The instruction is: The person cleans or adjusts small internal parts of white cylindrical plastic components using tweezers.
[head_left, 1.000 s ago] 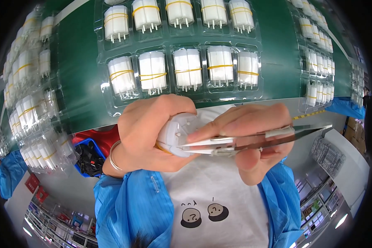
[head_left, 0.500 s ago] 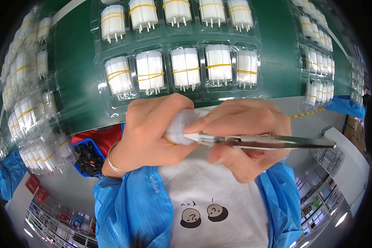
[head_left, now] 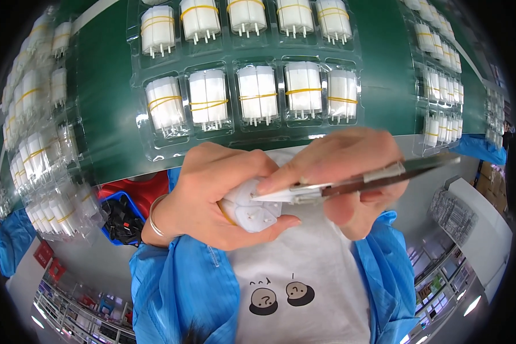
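My left hand (head_left: pixel 203 198) is wrapped round a bundle of white rounded plastic parts (head_left: pixel 252 213), tied with a yellow rubber band. The bundle's end faces up and shows small holes or dots. In my right hand (head_left: pixel 355 157) are metal tweezers (head_left: pixel 375 179), pinched between thumb and fingers. Their pale tips touch or lie just over the bundle's end; which of the two I cannot tell. The far end of the tweezers is smeared by motion. Beyond my hands, a clear plastic tray (head_left: pixel 235 57) holds rows of similar banded bundles (head_left: pixel 257 92) with thin white pins.
The green table (head_left: pixel 106 109) carries stacked clear trays of bundles (head_left: pixel 31 149) at the left and more trays (head_left: pixel 441 86) at the right. Below the table's left edge stand a blue bin (head_left: pixel 120 221) with dark items and a red stool-like object (head_left: pixel 140 189).
My left hand has lowered and tilted the bundle so more of its end shows. The tweezers have swung, their far end now higher, and my right fingers have shifted on them.
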{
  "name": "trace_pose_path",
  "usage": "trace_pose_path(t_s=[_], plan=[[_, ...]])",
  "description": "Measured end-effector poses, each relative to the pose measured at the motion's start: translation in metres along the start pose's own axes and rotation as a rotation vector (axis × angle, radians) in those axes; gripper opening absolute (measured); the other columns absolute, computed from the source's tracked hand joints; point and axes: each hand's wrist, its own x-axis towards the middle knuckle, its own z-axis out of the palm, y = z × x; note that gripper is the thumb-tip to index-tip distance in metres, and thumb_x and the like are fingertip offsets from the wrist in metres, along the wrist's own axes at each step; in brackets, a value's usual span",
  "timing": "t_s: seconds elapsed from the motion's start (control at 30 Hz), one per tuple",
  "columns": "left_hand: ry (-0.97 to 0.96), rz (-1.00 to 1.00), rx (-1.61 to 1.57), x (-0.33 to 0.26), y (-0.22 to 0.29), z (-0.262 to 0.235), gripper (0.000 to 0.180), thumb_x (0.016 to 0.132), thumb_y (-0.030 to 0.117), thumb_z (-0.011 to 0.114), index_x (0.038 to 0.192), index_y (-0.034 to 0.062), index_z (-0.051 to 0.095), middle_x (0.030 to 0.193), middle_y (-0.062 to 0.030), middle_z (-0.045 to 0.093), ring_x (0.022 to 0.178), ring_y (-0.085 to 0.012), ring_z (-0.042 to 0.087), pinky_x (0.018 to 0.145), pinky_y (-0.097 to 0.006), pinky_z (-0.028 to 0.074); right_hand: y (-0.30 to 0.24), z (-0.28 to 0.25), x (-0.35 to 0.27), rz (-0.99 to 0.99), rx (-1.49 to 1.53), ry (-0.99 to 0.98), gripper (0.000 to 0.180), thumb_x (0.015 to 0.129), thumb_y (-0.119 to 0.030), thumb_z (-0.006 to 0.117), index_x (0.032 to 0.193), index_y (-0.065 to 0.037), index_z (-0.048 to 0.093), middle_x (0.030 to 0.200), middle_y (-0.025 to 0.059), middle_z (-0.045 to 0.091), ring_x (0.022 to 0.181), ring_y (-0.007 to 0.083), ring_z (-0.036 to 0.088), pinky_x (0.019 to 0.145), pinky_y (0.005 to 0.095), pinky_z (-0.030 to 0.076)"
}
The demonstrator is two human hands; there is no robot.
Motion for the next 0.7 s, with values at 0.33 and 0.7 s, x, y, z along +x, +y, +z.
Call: trace_pose_path(t_s=[0.33, 0.7], plan=[[0.027, -0.093, 0.044, -0.004, -0.005, 0.007, 0.031, 0.056, 0.012, 0.076, 0.077, 0.0019, 0.057, 0.072, -0.0085, 0.061, 0.058, -0.0233, 0.061, 0.050, -0.028, 0.047, -0.012, -0.001, 0.004, 0.096, -0.317, -0.062, 0.038, 0.078, -0.027, 0.068, 0.090, 0.006, 0.054, 0.084, 0.0241, 0.063, 0.066, 0.0268, 0.065, 0.051, 0.0326, 0.053], [0.343, -0.034, -0.021, -0.010, -0.007, 0.017, 0.041, 0.053, 0.013, 0.080, 0.083, 0.0003, 0.054, 0.068, -0.0082, 0.057, 0.053, -0.0179, 0.058, 0.047, -0.024, 0.044, -0.009, 0.010, 0.002, -0.010, -0.009, 0.078, 0.036, 0.085, -0.023, 0.058, 0.096, 0.008, 0.043, 0.078, 0.0298, 0.059, 0.069, 0.0329, 0.065, 0.056, 0.0381, 0.055]])
